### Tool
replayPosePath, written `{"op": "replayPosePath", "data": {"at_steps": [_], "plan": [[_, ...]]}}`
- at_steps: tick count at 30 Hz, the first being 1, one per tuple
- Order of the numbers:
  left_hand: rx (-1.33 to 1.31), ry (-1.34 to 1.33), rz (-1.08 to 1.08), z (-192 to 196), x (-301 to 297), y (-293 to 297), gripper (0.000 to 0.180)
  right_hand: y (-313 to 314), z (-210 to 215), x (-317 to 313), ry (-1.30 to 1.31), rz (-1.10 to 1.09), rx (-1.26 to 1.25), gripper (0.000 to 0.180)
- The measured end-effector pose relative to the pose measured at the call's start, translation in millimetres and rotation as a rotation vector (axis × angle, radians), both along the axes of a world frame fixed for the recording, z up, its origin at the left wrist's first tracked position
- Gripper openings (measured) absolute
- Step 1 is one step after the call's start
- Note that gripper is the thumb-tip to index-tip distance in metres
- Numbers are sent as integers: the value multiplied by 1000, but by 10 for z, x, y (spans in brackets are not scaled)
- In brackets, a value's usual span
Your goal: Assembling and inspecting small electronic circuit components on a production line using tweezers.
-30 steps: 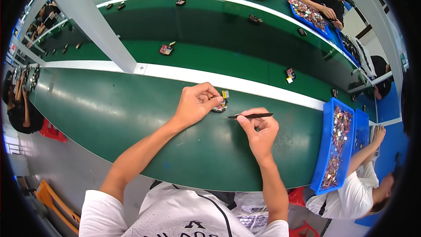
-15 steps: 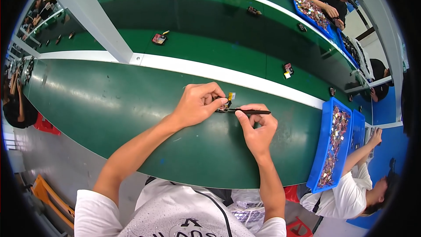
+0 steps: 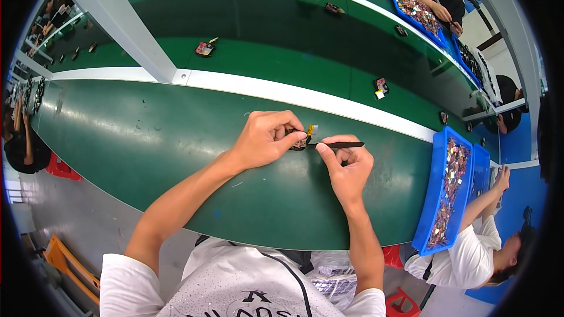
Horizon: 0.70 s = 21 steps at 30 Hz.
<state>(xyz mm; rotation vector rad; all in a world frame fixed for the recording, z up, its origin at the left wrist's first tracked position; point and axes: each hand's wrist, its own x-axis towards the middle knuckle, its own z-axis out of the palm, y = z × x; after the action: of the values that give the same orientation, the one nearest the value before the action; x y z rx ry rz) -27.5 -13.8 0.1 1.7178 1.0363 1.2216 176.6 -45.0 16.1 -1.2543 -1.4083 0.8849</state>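
My left hand [image 3: 267,140] is closed, its thumb and fingertips pinching a small dark electronic assembly [image 3: 298,144] just above the green tabletop. From the assembly's far side sticks out a little yellow and silver piece [image 3: 312,130]. Slim black tweezers [image 3: 345,145] lie across my right hand [image 3: 350,170], gripped between thumb and fingers. Their tip points left and reaches the near right side of the assembly. Whether the tip touches a part is too small to tell, and my left fingers hide much of the assembly.
Beyond a white rail [image 3: 252,87] runs a green conveyor belt [image 3: 282,61] carrying several small assemblies, one [image 3: 205,48] at left and another [image 3: 381,88] at right. A blue tray [image 3: 418,240] of small colourful parts stands at the table's right end. A co-worker [image 3: 464,258] sits beyond it.
The assemblies on the belt have shifted slightly left. My right hand has risen a little and the tweezers tilt up more at their right end. My left hand keeps its place.
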Motion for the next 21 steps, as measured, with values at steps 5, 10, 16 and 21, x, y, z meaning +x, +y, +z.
{"op": "replayPosePath", "data": {"at_steps": [5,10,16,21], "plan": [[12,20,-29,27,-21,0,8,3,-14,13,19,5,-10,10],[-165,-96,-109,93,-15,-6,11,5,9,69,108,46,-43,9],[-436,-246,-232,129,-62,40,20,24,145,181,390,94,-245,14],[-481,-326,-303,154,-58,73,21,-18,165,126,491,114,-239,15]]}}
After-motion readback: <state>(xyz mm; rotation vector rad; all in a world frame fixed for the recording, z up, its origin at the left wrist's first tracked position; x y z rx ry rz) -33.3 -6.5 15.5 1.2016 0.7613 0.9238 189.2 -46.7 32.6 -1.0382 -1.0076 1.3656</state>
